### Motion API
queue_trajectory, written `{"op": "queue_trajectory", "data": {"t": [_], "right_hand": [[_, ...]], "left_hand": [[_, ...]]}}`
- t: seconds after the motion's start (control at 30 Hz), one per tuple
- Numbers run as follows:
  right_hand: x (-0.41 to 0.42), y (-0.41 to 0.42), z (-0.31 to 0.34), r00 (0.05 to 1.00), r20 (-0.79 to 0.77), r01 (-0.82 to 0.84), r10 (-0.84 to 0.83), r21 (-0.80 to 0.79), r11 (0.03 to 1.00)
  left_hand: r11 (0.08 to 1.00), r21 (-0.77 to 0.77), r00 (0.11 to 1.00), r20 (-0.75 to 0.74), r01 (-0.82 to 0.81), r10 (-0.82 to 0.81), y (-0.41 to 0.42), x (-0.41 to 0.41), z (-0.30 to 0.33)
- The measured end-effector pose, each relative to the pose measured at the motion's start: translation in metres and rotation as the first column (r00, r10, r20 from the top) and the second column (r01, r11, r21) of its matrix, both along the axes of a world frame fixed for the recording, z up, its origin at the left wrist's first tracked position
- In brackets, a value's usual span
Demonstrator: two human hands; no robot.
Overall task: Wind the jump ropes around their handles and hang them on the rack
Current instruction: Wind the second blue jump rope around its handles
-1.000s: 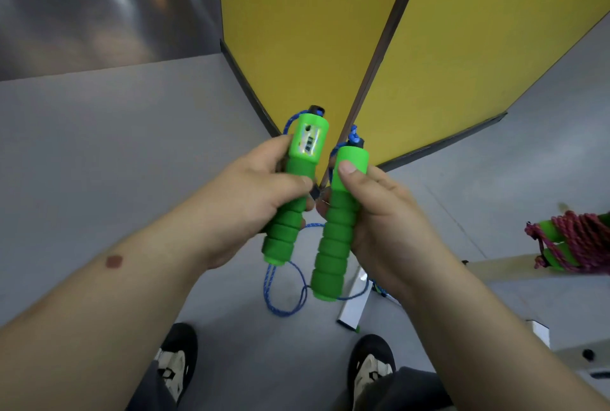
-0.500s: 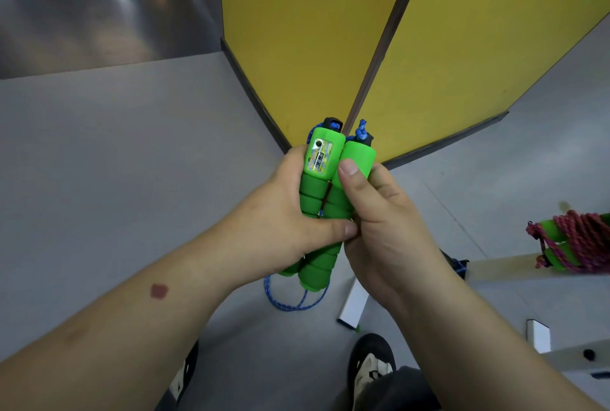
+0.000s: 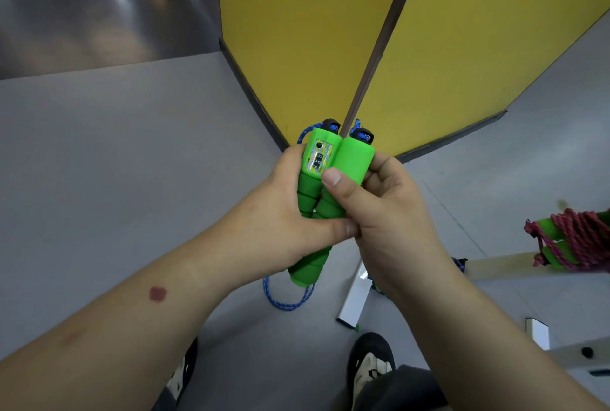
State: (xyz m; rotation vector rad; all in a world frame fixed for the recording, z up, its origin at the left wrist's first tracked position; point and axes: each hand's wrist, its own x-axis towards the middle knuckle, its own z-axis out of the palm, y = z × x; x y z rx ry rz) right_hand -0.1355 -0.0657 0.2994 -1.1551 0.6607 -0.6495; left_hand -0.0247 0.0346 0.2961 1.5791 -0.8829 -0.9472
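Head view: left hand (image 3: 280, 229), right hand (image 3: 389, 222) grip paired green handles (image 3: 330, 179) between them.

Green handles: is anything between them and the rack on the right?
Nothing visible. Both hands, left hand and right hand, grip the green handles; open floor lies before the rack, which holds a wound red rope.

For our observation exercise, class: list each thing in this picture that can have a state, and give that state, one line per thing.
Green handles: pressed side by side, gripped by both hands.
Blue rope: unwound, hanging in a loop below the handles.
Left hand: fingers curled round the handles.
Right hand: thumb and fingers clasp the handles.
Pink rope: wound around its green handles, resting on the rack bar.
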Motion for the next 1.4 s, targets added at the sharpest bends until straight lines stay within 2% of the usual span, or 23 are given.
{"op": "queue_trajectory", "data": {"t": [0.17, 0.33, 0.43, 0.5, 0.57, 0.67, 0.8, 0.9, 0.93, 1.0, 1.03, 1.1, 1.2, 1.4], "right_hand": [[0.000, 0.001, 0.000, 1.000, 0.003, 0.031, -0.031, -0.012, 0.999], [-0.001, 0.001, 0.002, 1.000, -0.005, -0.025, 0.025, -0.055, 0.998], [-0.004, 0.000, 0.008, 0.990, -0.109, 0.059, -0.090, -0.263, 0.963], [-0.008, -0.006, 0.010, 0.963, -0.168, 0.109, -0.212, -0.474, 0.874], [-0.012, -0.011, 0.013, 0.972, -0.185, 0.015, -0.142, -0.559, 0.829], [-0.015, -0.014, 0.015, 0.958, -0.287, -0.194, 0.021, -0.590, 0.784], [-0.016, -0.013, 0.017, 0.926, -0.371, -0.317, 0.070, -0.662, 0.680], [-0.012, -0.009, 0.017, 0.935, -0.353, -0.274, 0.033, -0.661, 0.699], [-0.011, -0.007, 0.017, 0.942, -0.337, -0.238, 0.000, -0.667, 0.706], [-0.009, -0.006, 0.017, 0.948, -0.310, -0.163, -0.074, -0.671, 0.723], [-0.007, -0.006, 0.017, 0.950, -0.293, -0.123, -0.105, -0.662, 0.740], [-0.006, -0.006, 0.018, 0.953, -0.263, -0.060, -0.148, -0.644, 0.763], [-0.005, -0.002, 0.016, 0.957, -0.246, -0.032, -0.157, -0.623, 0.781], [-0.005, 0.000, 0.013, 0.962, -0.249, -0.045, -0.114, -0.554, 0.832]], "left_hand": [[0.999, -0.021, 0.997, 0.065, -0.036, 0.037, 0.000, -0.002, 0.002], [0.998, -0.016, 0.994, 0.085, -0.064, 0.065, 0.001, -0.005, 0.006], [0.999, 0.026, 0.986, 0.164, -0.031, 0.026, 0.004, -0.001, 0.012], [0.994, 0.096, 0.970, 0.232, 0.051, -0.072, 0.007, 0.000, 0.018], [0.974, 0.179, 0.934, 0.305, 0.136, -0.186, 0.010, -0.001, 0.022], [0.947, 0.274, 0.873, 0.407, 0.166, -0.271, 0.012, 0.001, 0.022], [0.916, 0.365, 0.808, 0.483, 0.167, -0.339, 0.013, 0.002, 0.027], [0.925, 0.365, 0.757, 0.572, 0.109, -0.315, 0.014, -0.001, 0.026], [0.941, 0.329, 0.710, 0.645, 0.075, -0.282, 0.014, -0.002, 0.024], [0.971, 0.239, 0.558, 0.806, -0.003, -0.197, 0.013, -0.005, 0.020], [0.979, 0.199, 0.487, 0.860, -0.049, -0.150, 0.012, -0.007, 0.020], [0.980, 0.142, 0.404, 0.912, -0.138, -0.075, 0.011, -0.011, 0.018], [0.975, 0.107, 0.363, 0.931, -0.193, -0.030, 0.009, -0.014, 0.012], [0.972, 0.129, 0.387, 0.921, -0.198, -0.044, 0.009, -0.014, 0.012]]}}
